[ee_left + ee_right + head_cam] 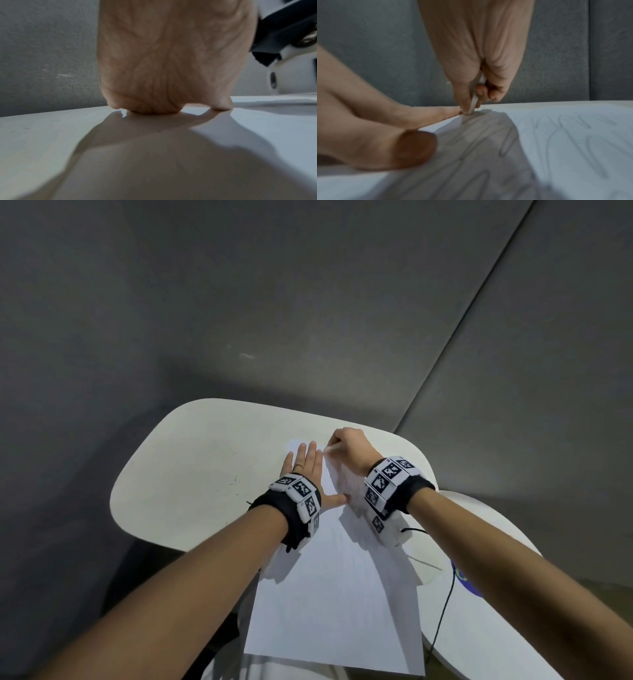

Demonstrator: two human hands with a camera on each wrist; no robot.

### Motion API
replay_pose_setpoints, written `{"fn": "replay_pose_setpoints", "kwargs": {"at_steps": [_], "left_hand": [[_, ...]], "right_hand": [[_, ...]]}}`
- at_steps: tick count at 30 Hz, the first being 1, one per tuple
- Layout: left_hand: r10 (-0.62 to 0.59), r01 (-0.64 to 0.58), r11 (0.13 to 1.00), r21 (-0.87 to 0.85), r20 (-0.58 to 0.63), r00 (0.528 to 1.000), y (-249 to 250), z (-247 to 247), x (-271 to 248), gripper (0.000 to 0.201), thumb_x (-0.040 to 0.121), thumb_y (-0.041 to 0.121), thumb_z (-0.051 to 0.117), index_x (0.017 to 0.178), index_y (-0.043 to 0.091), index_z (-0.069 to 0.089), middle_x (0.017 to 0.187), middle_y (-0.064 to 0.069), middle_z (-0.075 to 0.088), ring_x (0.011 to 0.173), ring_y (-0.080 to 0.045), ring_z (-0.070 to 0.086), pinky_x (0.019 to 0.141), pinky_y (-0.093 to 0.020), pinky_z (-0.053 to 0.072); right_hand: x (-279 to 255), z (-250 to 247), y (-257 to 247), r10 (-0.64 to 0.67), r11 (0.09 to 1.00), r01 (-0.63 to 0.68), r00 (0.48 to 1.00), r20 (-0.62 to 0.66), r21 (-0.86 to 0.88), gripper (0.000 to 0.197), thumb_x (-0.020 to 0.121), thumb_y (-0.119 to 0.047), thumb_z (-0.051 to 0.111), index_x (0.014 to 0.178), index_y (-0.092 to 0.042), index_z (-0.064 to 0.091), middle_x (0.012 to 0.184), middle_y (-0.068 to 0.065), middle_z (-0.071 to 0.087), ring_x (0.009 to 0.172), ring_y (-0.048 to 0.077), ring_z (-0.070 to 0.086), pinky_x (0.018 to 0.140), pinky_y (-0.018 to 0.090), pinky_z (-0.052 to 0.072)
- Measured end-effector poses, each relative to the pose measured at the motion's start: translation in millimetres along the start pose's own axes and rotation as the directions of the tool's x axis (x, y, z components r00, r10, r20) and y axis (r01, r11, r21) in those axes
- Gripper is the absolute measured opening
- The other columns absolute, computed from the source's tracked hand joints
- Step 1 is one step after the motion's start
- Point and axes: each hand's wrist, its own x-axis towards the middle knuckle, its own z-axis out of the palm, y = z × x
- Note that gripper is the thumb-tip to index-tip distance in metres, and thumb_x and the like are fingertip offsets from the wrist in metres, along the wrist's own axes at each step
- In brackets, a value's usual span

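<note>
The paper [335, 594] is a large white sheet. It is plain at its near end, and its far end carries faint grey outlines [556, 135], long loops shaped like fingers. The pencil [476, 94] is a slim pale stick. Its tip is on the paper's far end, right at a fingertip of the left hand [305, 470]. The right hand [349, 450] grips the pencil, with the fingers curled round the shaft and the thumb against it. The left hand lies flat on the far left part of the paper, fingers straight and the thumb spread toward the sheet's middle, holding nothing. It wears a ring [299, 466], and its nails are painted brown.

Under the paper is a pale table [191, 467] with rounded corners, and small dark scuffs mark it left of the sheet. The paper's near end hangs over the table's edge. Right of the paper lies a second white surface [486, 638], with a black cable [445, 604] running across it. Beyond the paper's far end stands a grey wall [274, 302] with one slanting seam.
</note>
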Motion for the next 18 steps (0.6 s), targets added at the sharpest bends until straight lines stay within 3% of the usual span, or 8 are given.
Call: {"fn": "replay_pose_setpoints", "kwargs": {"at_steps": [4, 8, 12, 14, 16, 18], "left_hand": [[0.015, -0.015, 1.000, 0.011, 0.000, 1.000, 1, 1, -3, 0.109, 0.083, 0.078, 0.033, 0.152, 0.008, -0.014, 0.159, -0.008, -0.022, 0.146, -0.025, -0.020, 0.118, -0.042, -0.011], [0.002, -0.003, 0.999, 0.033, 0.015, 1.000, 1, 0, -4, 0.109, 0.082, 0.079, 0.032, 0.152, 0.008, -0.014, 0.159, -0.007, -0.021, 0.147, -0.023, -0.019, 0.118, -0.043, -0.011], [0.006, -0.006, 1.000, 0.021, 0.029, 1.000, 0, -1, -5, 0.111, 0.081, 0.081, 0.030, 0.152, 0.008, -0.014, 0.159, -0.007, -0.022, 0.146, -0.023, -0.020, 0.118, -0.043, -0.012], [0.036, -0.036, 0.999, 0.001, 0.047, 0.998, -3, -2, -7, 0.109, 0.083, 0.079, 0.031, 0.151, 0.008, -0.015, 0.158, -0.008, -0.024, 0.146, -0.023, -0.021, 0.118, -0.042, -0.011], [0.042, -0.042, 0.999, 0.000, 0.057, 0.998, -4, -3, -8, 0.107, 0.085, 0.077, 0.031, 0.151, 0.007, -0.015, 0.157, -0.009, -0.026, 0.146, -0.023, -0.022, 0.119, -0.042, -0.011], [0.069, -0.070, 0.998, 0.012, 0.056, 0.996, 0, -6, -8, 0.098, 0.091, 0.069, 0.029, 0.150, 0.005, -0.016, 0.157, -0.011, -0.026, 0.146, -0.024, -0.021, 0.119, -0.041, -0.010]], "right_hand": [[-6, -2, 3, -0.041, 0.998, 0.044, 0.996, 0.079, -0.033, 0.014, 0.083, -0.009, 0.062, 0.092, 0.002, 0.066, 0.101, 0.015, 0.069, 0.094, 0.027, 0.061, 0.077, 0.026, 0.043], [1, 5, -1, 0.058, 0.997, -0.055, 0.997, -0.056, 0.057, 0.013, 0.082, -0.005, 0.057, 0.089, 0.002, 0.066, 0.100, 0.017, 0.069, 0.087, 0.025, 0.059, 0.071, 0.024, 0.039], [-25, 2, 9, -0.002, 0.995, -0.007, 0.995, 0.096, 0.098, 0.010, 0.084, -0.010, 0.061, 0.089, -0.002, 0.066, 0.089, 0.009, 0.067, 0.082, 0.021, 0.059, 0.067, 0.020, 0.044], [-32, -4, 33, 0.081, 0.959, -0.076, 0.997, -0.007, 0.271, 0.005, 0.082, -0.014, 0.065, 0.082, -0.009, 0.066, 0.085, 0.003, 0.067, 0.080, 0.018, 0.060, 0.070, 0.022, 0.047], [-39, -5, 53, 0.212, 0.896, -0.129, 0.965, -0.153, 0.425, 0.007, 0.081, -0.017, 0.067, 0.077, -0.013, 0.063, 0.079, -0.001, 0.067, 0.076, 0.017, 0.061, 0.071, 0.030, 0.048], [-50, -2, 62, 0.278, 0.844, -0.173, 0.951, -0.138, 0.508, 0.011, 0.082, -0.016, 0.067, 0.075, -0.009, 0.061, 0.067, -0.001, 0.064, 0.063, 0.015, 0.059, 0.064, 0.030, 0.046]]}}
